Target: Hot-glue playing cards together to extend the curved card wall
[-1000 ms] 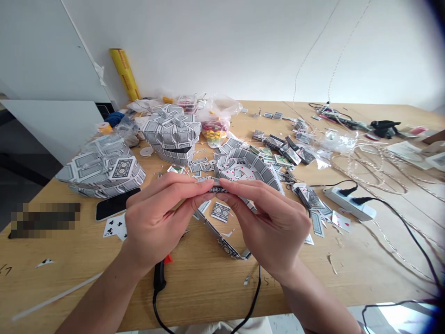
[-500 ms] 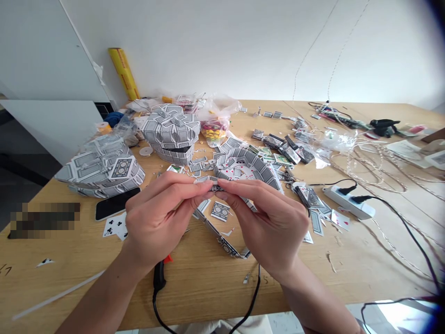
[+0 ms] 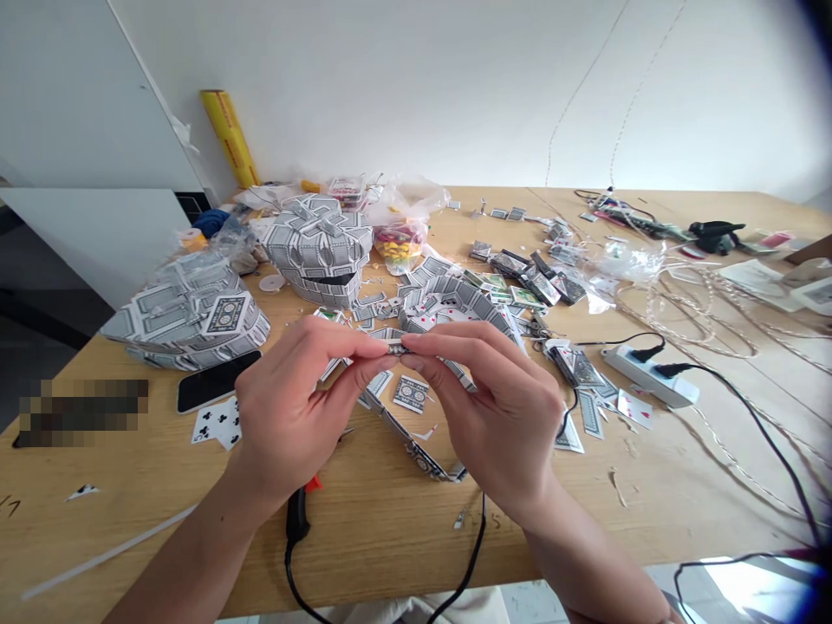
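Note:
Between the fingertips of both hands is a small folded playing card (image 3: 395, 347), seen nearly edge-on. My left hand (image 3: 299, 399) pinches its left end, and my right hand (image 3: 500, 407) pinches the other. Below them on the table stands a band of joined folded cards (image 3: 396, 425), bent into an open outline and partly hidden by my hands. A patterned card (image 3: 411, 393) lies face down inside it. Just beyond, a heart-shaped tray made of cards (image 3: 481, 299) has loose red-suited cards in it.
Two lidded card boxes (image 3: 318, 243) stand at the back left, near a phone (image 3: 217, 381). A black-handled tool (image 3: 297, 516) with a cord lies at the front. At right are card packs (image 3: 539, 282), a power strip (image 3: 653, 377) and tangled cords.
Both hands keep their pinch on the folded card, and its edge has tilted slightly. My right fingers have shifted a little to the left.

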